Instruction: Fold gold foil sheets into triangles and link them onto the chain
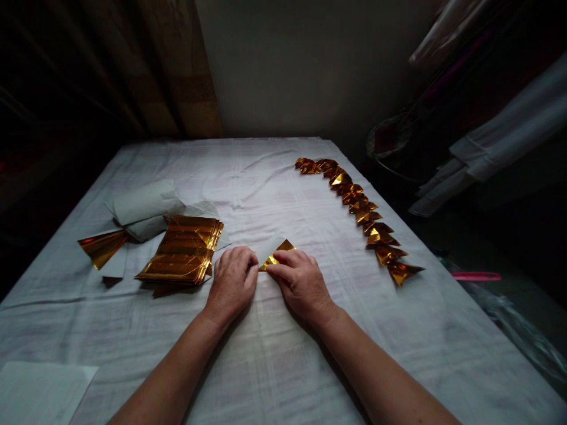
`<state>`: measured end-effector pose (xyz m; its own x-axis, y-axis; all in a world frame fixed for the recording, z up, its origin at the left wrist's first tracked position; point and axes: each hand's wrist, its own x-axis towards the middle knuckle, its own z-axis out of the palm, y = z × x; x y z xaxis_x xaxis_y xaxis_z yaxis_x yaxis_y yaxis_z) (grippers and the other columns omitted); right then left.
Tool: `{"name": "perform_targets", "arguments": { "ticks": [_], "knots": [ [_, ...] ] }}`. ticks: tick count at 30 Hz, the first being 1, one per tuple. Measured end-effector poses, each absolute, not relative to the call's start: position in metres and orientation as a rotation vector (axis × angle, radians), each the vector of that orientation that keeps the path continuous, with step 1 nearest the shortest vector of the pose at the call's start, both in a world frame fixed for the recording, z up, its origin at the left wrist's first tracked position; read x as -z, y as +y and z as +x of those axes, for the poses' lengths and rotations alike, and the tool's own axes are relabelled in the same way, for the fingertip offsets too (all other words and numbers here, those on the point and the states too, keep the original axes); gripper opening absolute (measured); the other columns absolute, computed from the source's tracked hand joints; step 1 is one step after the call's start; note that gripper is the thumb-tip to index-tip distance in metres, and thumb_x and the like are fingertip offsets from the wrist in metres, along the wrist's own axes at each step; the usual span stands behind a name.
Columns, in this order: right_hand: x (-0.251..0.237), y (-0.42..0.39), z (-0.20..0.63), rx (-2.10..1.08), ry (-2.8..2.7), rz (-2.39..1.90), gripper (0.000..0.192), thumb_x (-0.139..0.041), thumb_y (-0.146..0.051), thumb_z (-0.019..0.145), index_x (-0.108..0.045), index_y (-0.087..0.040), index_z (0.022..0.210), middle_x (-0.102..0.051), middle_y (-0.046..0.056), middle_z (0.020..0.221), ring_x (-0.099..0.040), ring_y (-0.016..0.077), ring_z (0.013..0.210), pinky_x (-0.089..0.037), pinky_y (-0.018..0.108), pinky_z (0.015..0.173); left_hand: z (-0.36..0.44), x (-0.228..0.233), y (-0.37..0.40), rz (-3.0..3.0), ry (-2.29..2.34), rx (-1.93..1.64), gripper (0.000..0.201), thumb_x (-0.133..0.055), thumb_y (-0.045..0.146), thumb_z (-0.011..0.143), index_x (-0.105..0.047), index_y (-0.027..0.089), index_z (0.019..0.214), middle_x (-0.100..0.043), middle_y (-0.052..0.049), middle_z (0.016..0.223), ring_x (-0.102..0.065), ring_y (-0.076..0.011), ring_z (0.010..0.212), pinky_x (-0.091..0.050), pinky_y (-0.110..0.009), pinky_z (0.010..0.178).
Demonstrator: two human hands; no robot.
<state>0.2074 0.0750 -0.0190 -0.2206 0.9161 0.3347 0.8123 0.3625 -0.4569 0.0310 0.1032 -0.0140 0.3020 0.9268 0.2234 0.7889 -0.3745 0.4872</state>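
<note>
A small sheet of gold foil paper (283, 246), folded to a pointed shape with a pale part beside it, lies on the table between my hands. My left hand (234, 278) is closed, its thumb and curled fingers at the paper's left corner. From the right, my right hand (303, 284) pinches the same paper with thumb and fingertips, covering part of it. Left of my left hand sits a stack of gold foil sheets (183, 248). Along the right side runs a curved row of folded gold foil pieces (363, 213).
Loose white papers (144, 203) and a fanned gold sheet (104, 248) lie left of the stack. A white sheet (44, 389) rests at the near left of the cloth-covered table (274, 378). Beyond the right edge are a pink handle (476, 276) and hanging white cloth (509, 139).
</note>
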Motion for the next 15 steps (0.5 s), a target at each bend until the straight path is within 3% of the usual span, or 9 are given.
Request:
{"name": "perform_targets", "arguments": {
  "ticks": [7,13,15],
  "knots": [
    [0.005,0.069,0.210,-0.174,-2.297,-1.435,0.028,-0.059,-0.025,0.094,-0.069,-0.033,0.119,-0.066,0.006,0.128,-0.058,0.0254,0.113,-0.043,0.041,0.088,0.033,0.014,0.101,2.346,1.588,-0.660,0.007,-0.059,0.029,0.090,-0.055,0.024,0.089,-0.064,-0.005,0.103,-0.054,-0.0254,0.104,-0.040,-0.041,0.092],
    [0.011,0.077,0.226,-0.185,-2.242,-1.363,0.023,-0.059,-0.016,0.089,-0.073,-0.028,0.102,-0.071,0.005,0.118,-0.062,0.0220,0.110,-0.045,0.039,0.092,0.033,0.013,0.101,2.336,1.596,-0.673,0.004,-0.060,0.025,0.088,-0.057,0.024,0.088,-0.065,-0.004,0.102,-0.055,-0.0249,0.104,-0.040,-0.040,0.092],
    [0.016,0.082,0.234,-0.164,-2.155,-1.427,0.030,-0.057,-0.011,0.084,-0.072,-0.025,0.106,-0.070,0.007,0.120,-0.060,0.0239,0.113,-0.044,0.042,0.096,0.032,0.013,0.102,2.339,1.580,-0.679,0.002,-0.059,0.023,0.088,-0.058,0.025,0.089,-0.065,-0.003,0.102,-0.055,-0.0246,0.104,-0.041,-0.040,0.092]
  ]
}}
